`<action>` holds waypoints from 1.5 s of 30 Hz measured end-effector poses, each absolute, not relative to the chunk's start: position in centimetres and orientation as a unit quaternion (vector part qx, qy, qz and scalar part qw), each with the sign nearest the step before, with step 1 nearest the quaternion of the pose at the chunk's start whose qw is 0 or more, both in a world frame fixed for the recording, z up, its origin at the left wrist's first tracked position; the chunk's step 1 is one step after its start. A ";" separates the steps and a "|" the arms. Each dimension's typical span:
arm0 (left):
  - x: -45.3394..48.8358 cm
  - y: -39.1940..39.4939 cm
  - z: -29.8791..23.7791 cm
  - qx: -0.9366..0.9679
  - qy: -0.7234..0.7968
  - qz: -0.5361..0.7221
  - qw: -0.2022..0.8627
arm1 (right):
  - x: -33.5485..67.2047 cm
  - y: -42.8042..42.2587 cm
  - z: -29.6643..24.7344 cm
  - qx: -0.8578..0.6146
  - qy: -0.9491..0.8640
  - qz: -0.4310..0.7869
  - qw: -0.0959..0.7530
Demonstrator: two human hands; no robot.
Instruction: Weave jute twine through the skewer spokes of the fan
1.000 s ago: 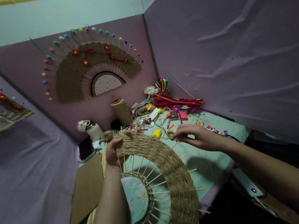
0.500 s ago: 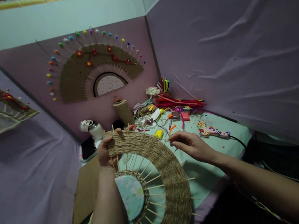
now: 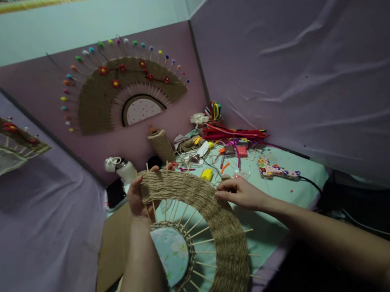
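Note:
A half-ring fan woven of brown twine (image 3: 227, 231) over thin wooden sticks is held up above the table. At its inner side sits a half-disc of pale blue floral cloth (image 3: 172, 255) with a braided twine border. My left hand (image 3: 138, 196) grips the fan's upper left end, its fingers partly behind the weave. At the outer upper right edge, my right hand (image 3: 241, 193) has thumb and forefinger pinched together against the rim. Whatever lies between those fingertips is too small to make out. Stick ends (image 3: 248, 230) poke out past the outer rim.
A twine spool (image 3: 161, 147), red pipe cleaners (image 3: 234, 131) and a yellow packet (image 3: 206, 174) stand or lie behind the fan. A patterned glue gun (image 3: 278, 170) with a cord is at right. Cardboard (image 3: 111, 251) lies at left. A finished fan (image 3: 97, 103) hangs on the back panel.
My right hand has moved slightly left and down along the outer rim, from the stick tips in against the weave. My left hand keeps its grip on the fan.

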State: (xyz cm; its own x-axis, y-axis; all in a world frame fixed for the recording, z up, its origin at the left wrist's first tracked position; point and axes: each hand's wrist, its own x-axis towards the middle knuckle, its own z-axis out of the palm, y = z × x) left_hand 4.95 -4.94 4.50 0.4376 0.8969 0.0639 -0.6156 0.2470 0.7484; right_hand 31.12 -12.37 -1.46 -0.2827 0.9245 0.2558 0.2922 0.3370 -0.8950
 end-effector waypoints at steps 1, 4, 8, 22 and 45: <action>5.0 -4.9 4.5 0.363 0.194 0.494 0.766 | 31.0 -12.3 -1.6 -0.425 -0.705 0.396 0.407; 5.3 -4.8 4.6 0.366 0.193 0.484 0.771 | 30.6 -12.0 -2.2 -0.410 -0.684 0.446 0.406; 4.9 -4.1 4.4 0.369 0.230 0.431 0.790 | 30.4 -11.7 -3.1 -0.418 -0.626 0.469 0.462; 6.4 -10.9 -2.1 0.359 0.402 0.483 0.690 | 32.7 -9.9 -1.3 -0.436 -0.573 0.495 0.486; 4.1 -11.2 0.3 0.275 0.391 0.618 0.625 | 33.9 -11.3 -0.6 -0.435 -0.621 0.390 0.523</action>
